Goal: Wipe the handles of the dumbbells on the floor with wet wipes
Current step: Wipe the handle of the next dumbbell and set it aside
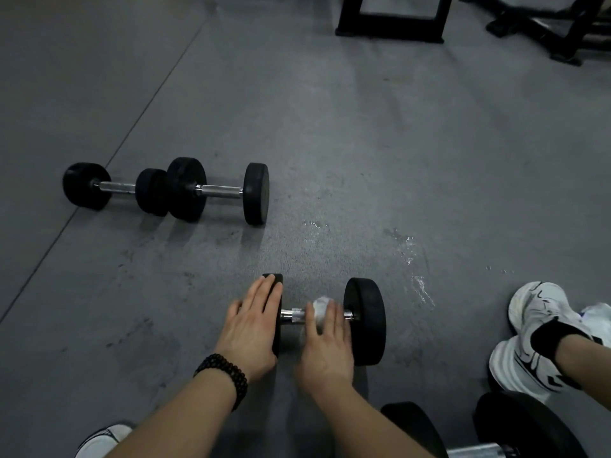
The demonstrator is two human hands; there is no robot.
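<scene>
Your right hand (325,345) presses a crumpled white wet wipe (321,309) onto the chrome handle (295,315) of the near black round-headed dumbbell (363,320), fingers curled over wipe and bar. Your left hand (253,328) lies flat, fingers straight, on that dumbbell's left head, a black bead bracelet (224,375) at the wrist. The dumbbell lies on the grey rubber floor (363,160) straight ahead. Two more black dumbbells (172,190) lie end to end, well apart at upper left. A fourth dumbbell (515,431) lies at bottom right, beside white sneakers (535,328). Wet streaks (416,272) glisten near the right head.
</scene>
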